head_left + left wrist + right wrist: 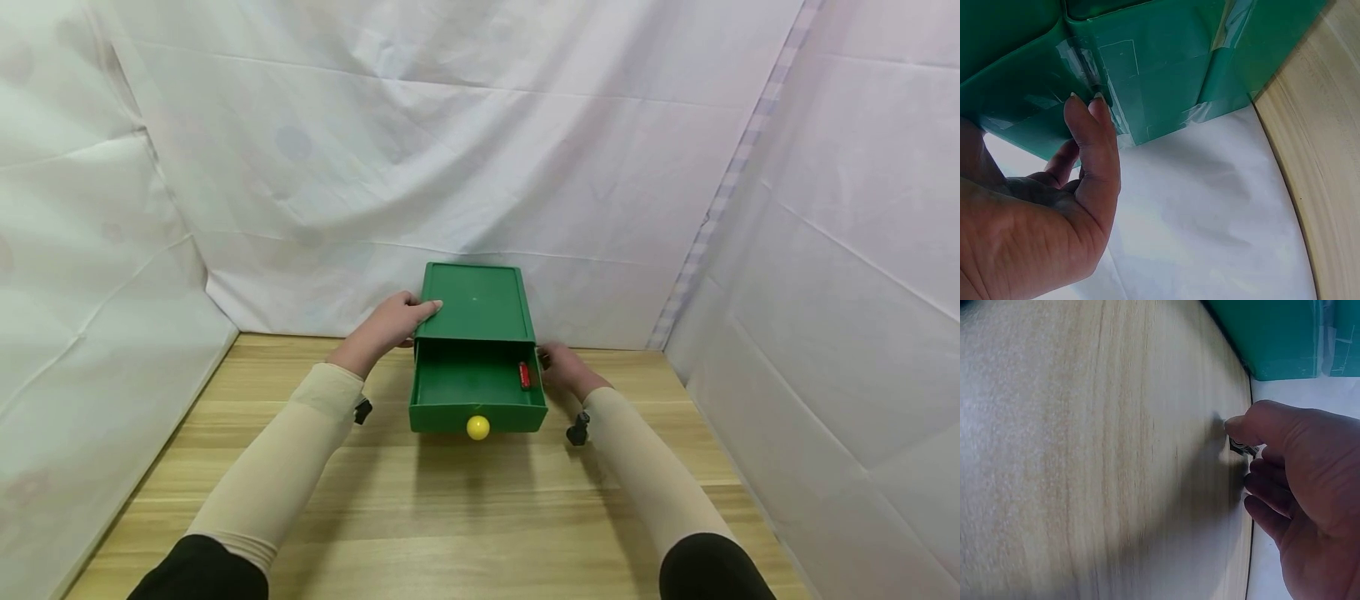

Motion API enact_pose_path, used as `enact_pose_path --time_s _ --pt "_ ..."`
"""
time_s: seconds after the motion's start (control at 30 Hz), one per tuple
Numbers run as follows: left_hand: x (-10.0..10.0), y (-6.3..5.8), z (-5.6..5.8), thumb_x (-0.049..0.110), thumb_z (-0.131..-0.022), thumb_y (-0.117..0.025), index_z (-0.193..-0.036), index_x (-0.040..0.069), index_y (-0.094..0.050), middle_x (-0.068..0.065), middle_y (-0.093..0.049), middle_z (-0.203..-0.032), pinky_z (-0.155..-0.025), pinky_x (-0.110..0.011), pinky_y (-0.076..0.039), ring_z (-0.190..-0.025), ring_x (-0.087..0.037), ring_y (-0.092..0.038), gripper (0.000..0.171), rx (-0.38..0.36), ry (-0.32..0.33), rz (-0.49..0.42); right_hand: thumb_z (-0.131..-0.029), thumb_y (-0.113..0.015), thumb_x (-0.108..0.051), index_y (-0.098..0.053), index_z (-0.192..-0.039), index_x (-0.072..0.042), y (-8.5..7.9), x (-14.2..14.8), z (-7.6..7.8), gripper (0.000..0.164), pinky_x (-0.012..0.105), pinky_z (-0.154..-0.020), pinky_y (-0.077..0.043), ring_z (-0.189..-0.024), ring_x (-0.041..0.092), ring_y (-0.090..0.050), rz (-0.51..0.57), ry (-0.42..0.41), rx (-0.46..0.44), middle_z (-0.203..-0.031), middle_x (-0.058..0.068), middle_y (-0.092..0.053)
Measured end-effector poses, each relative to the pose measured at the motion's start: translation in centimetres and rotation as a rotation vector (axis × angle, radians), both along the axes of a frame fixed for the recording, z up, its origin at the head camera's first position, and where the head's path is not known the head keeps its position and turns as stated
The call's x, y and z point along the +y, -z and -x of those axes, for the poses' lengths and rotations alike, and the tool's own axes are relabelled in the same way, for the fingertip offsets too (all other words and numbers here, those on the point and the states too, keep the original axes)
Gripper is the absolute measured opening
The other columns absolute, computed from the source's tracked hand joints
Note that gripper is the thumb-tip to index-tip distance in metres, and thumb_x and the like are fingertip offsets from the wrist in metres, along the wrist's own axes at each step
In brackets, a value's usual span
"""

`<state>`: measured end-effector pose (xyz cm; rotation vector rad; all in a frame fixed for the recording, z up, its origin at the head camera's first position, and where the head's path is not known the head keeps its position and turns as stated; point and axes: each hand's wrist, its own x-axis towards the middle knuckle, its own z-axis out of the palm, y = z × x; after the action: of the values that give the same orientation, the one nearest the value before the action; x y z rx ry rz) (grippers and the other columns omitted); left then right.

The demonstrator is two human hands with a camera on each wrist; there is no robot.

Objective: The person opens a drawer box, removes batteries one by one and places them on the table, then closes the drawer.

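Note:
A green drawer box (pixel 480 300) stands against the back cloth with its drawer (pixel 457 385) pulled out toward me. My left hand (pixel 386 323) grips the box's left edge, thumb on the top. In the left wrist view, the fingers (pixel 1094 134) of that hand reach the taped green side. Low beside the box's right side, my right hand (pixel 566 368) pinches a small dark item with a pale ringed face (pixel 1242 447) between thumb and fingers, close to the table's back edge. Its kind is mostly hidden. Inside the drawer, at the right wall, lies a small red object (pixel 524 375).
A yellow ball knob (pixel 477 427) sticks out from the drawer front. The wooden table (pixel 465 533) reaches back to white cloth (pixel 360 167), which hangs behind and on both sides. Clear tape (pixel 1079 59) covers seams of the box.

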<state>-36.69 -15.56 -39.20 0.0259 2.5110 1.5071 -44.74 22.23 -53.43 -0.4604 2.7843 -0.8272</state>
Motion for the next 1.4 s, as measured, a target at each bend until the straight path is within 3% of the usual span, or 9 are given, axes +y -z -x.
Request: enact_pose_path --time_s 0.27,0.57,0.77,1.03,1.4 --pt "0.1 -0.1 -0.1 0.062 -0.111 -0.059 -0.151 0.002 -0.05 -0.02 -0.061 -0.138 -0.106 -0.054 -0.058 -0.126 -0.037 -0.066 0.073 0.004 0.0 0.007 -0.109 -0.066 -0.01 -0.052 -0.155 0.01 -0.9 0.5 0.0 0.051 0.062 -0.117 -0.049 -0.143 0.049 -0.056 0.03 0.034 0.002 -0.156 0.031 -0.056" --pt "0.0 -0.1 0.1 0.061 -0.111 -0.059 -0.153 0.001 -0.048 -0.021 -0.061 -0.138 -0.108 -0.056 -0.057 -0.126 -0.037 -0.065 0.074 0.006 0.003 -0.002 -0.112 -0.067 -0.022 -0.06 -0.148 0.01 -5.8 -0.2 -0.9 0.049 0.062 -0.112 -0.052 -0.135 0.047 -0.061 0.006 -0.008 0.154 -0.146 0.03 -0.063" --pt "0.0 0.0 0.2 0.061 -0.111 -0.059 -0.153 0.0 -0.048 -0.021 -0.061 -0.139 -0.109 -0.056 -0.057 -0.127 -0.037 -0.065 0.075 0.002 0.007 -0.007 -0.113 -0.066 -0.023 -0.063 -0.146 0.004 -9.5 -0.6 -2.5 0.043 0.061 -0.11 -0.054 -0.133 0.044 -0.063 0.011 -0.014 0.223 -0.144 0.026 -0.066" --pt "0.0 0.0 0.2 0.06 -0.111 -0.06 -0.151 0.002 -0.05 -0.02 -0.062 -0.136 -0.109 -0.056 -0.056 -0.125 -0.037 -0.066 0.072 0.01 0.002 0.005 -0.113 -0.066 -0.024 -0.065 -0.144 0.001 -14.1 -1.9 -5.8 0.04 0.061 -0.109 -0.054 -0.133 0.042 -0.063 0.051 -0.062 0.282 -0.143 0.023 -0.067" --pt "0.2 0.0 0.0 0.06 -0.111 -0.06 -0.154 0.001 -0.049 -0.021 -0.06 -0.139 -0.11 -0.056 -0.056 -0.127 -0.037 -0.065 0.073 0.003 -0.002 0.007 -0.113 -0.067 -0.019 -0.065 -0.141 0.0 -17.5 -3.2 -9.1 0.034 0.059 -0.108 -0.054 -0.129 0.04 -0.062 0.025 -0.134 0.411 -0.139 0.019 -0.066"
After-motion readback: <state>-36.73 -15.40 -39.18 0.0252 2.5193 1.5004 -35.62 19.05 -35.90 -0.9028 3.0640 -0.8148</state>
